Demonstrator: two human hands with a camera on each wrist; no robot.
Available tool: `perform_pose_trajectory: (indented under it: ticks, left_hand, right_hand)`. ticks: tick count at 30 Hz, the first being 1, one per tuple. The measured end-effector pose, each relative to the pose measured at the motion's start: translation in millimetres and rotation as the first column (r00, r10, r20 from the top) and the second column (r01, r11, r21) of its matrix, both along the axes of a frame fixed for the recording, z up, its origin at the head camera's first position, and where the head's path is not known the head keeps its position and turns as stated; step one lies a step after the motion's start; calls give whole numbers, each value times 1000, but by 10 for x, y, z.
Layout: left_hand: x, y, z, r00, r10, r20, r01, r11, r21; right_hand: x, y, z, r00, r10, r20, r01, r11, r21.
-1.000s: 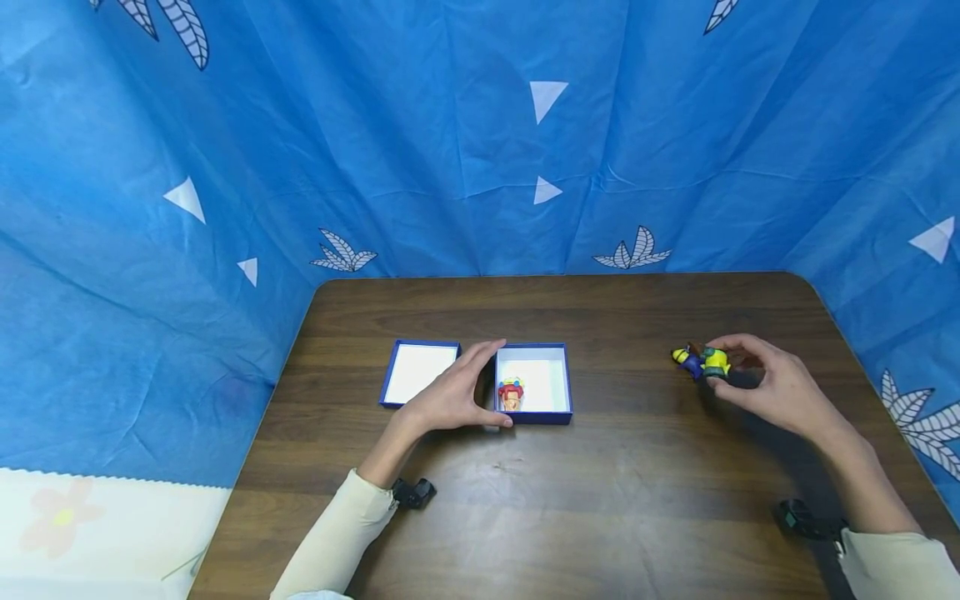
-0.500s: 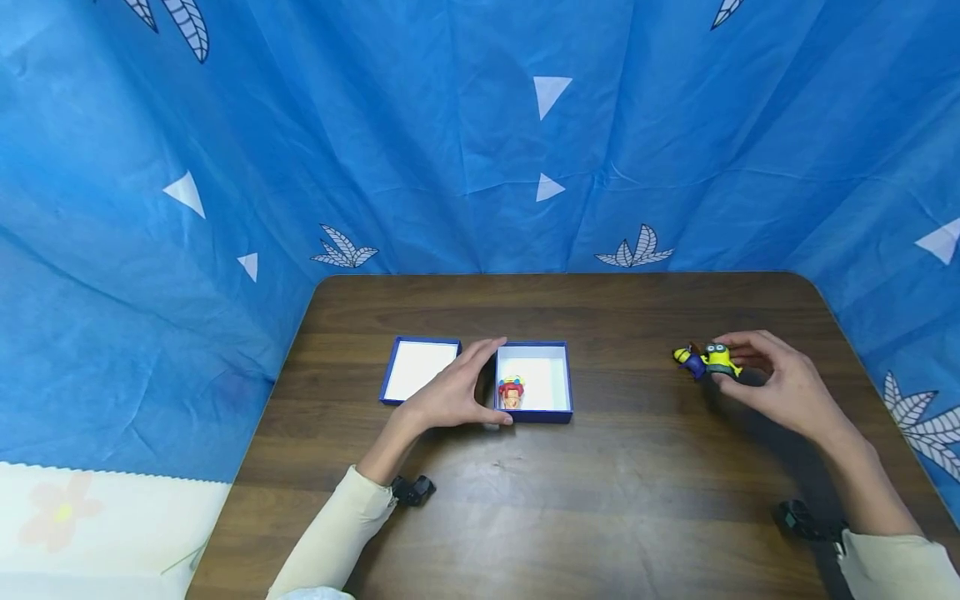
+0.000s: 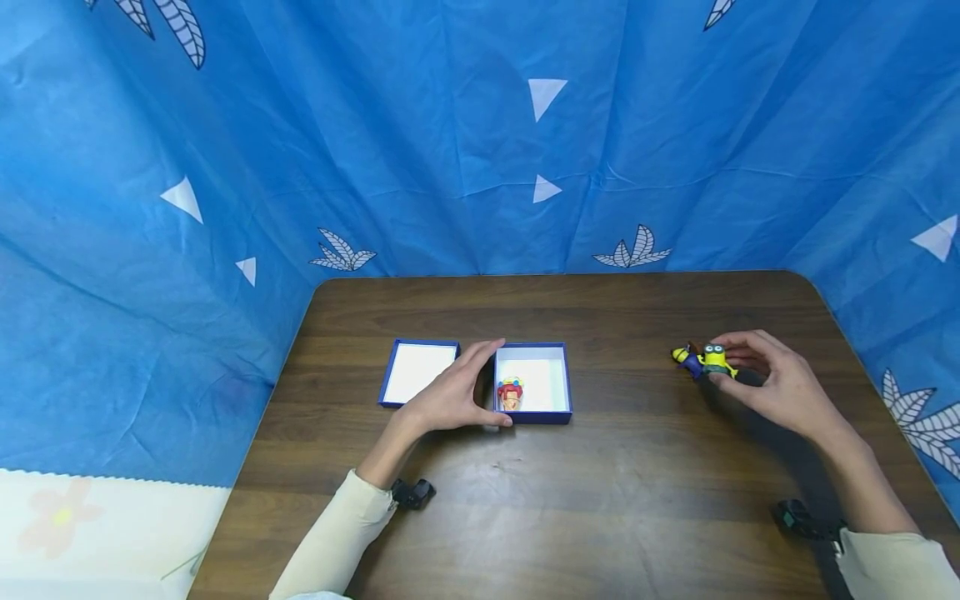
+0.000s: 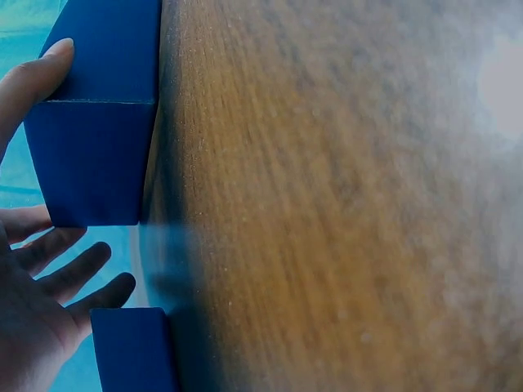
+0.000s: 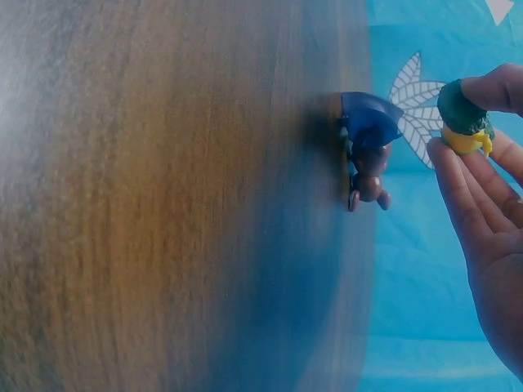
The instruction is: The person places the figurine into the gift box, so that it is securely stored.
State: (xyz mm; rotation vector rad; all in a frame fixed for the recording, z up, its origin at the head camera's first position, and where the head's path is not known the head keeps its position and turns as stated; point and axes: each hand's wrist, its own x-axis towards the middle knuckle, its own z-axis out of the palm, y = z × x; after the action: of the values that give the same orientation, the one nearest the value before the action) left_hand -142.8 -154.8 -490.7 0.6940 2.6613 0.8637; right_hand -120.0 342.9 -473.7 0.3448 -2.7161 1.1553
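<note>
My left hand (image 3: 453, 392) spans the left end of a blue box (image 3: 555, 418) with a white inside, thumb on its near wall and fingers at the far side. In the box's near left corner lies a small figure (image 3: 511, 394) with a red top. My right hand (image 3: 776, 379) pinches a yellow Minion figure (image 3: 715, 357) with goggle eyes and a green lower part between thumb and fingers. In the right wrist view this Minion figure (image 5: 463, 114) is above the table. Just left of it lie a yellow-and-purple figure (image 3: 688, 361) and a small brown figure (image 5: 370, 175).
The blue-rimmed box lid (image 3: 420, 372) lies left of the box, white inside up, partly behind my left hand. A brown wooden table (image 3: 570, 500) carries everything. Blue cloth (image 3: 480, 167) hangs along its back and sides.
The yellow Minion figure has turned in my right fingers, so its goggle eyes now show. My left hand and the box have stayed in place.
</note>
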Motion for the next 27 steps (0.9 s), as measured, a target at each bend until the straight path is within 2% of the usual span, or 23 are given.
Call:
perform_pose_trajectory:
  ticks: [10,22,27]
  left_hand:
    - [2,-10,-19,1000,1,-1,-1,1000,17]
    - [5,-8,-8,1000,3,5,-3,1000,18]
    - [5,3,-1,1000,4,8,-4,1000,20]
  right_hand:
    - [10,-77,-46,999,7,33,-5,998,-55]
    - [-31,-263,7,998,31,60,-30,1000,-6]
    - [-83,-378,-3,995,41,94,-38,999,-34]
